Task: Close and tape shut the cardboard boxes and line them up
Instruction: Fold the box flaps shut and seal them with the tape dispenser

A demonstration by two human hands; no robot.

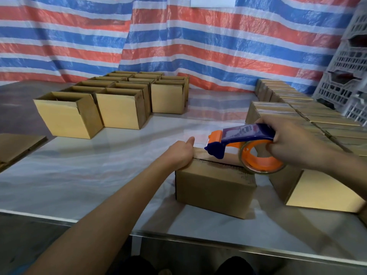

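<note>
We take the cardboard box (215, 187) near the front edge of the counter (89, 175) as our landmark. It is plain brown corrugated board, matte and block-shaped. Its flaps are folded down, and the fluted edge shows along the top seam.

At its left end our left hand (181, 153) rests on the top corner with the thumb straight along the edge. The other fingers are hidden behind the hand, so we cannot tell whether they curl.

Above its top, our right hand (294, 139) has its fingers wrapped around the tape dispenser (244, 135). This is glossy blue plastic with orange trim and an orange hub carrying a clear roll of tape (262, 164). The blue nose sits down on the box top, where a shiny strip of tape lies.

Just right of the box, one more carton (317, 192) shows a smooth blank face.

Behind and left of it stand open boxes (119, 110) in three files. We count three at the front, and the farther ones overlap too much to count.

Behind and right of it, closed boxes (297, 110) pack together in rows, and these are also too many to count.

Far left of it lies flat cardboard (17, 147).

The counter is pale, glossy and veined like marble.

Beyond the box hangs a crinkled red, white and blue striped tarp (198, 46). Grey lattice plastic crates (347, 66) are stacked to the far right.
</note>
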